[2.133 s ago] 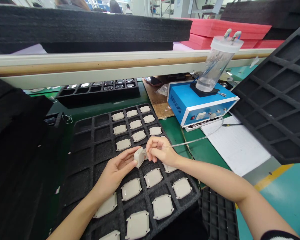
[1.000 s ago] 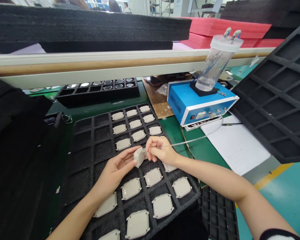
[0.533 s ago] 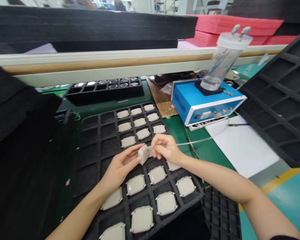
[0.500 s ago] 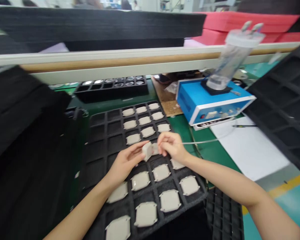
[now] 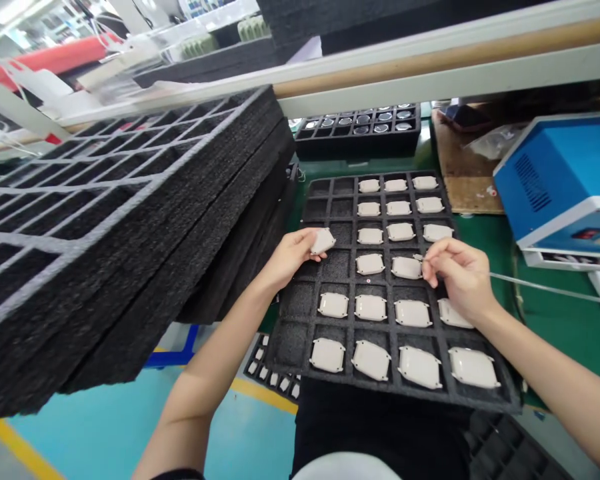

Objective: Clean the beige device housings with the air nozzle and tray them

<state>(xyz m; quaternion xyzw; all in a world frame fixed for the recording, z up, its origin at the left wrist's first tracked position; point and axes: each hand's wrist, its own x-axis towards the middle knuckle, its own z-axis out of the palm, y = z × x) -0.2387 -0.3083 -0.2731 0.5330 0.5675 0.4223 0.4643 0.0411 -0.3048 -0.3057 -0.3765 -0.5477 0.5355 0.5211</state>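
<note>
A black foam tray [image 5: 343,280] with square pockets lies in front of me, most pockets on its right holding white square plastic parts. My left hand [image 5: 290,257] is closed on one white part [image 5: 323,241] over the tray's left columns. My right hand [image 5: 455,270] pinches the metal tip of a thin clear tube [image 5: 545,287] just above a part in the tray's right half. The tube runs right toward the blue machine [image 5: 565,180].
A tall tilted stack of black foam trays [image 5: 130,220] fills the left. A smaller black tray with round silver parts [image 5: 360,127] sits at the back under a shelf rail. A brown board [image 5: 460,173] lies beside the blue machine. Another tray shows below the table edge.
My head has turned left, so the foam stack now fills the left. My hands have come apart: the left carried the white part left, and the right, still holding the tube tip, stayed right.
</note>
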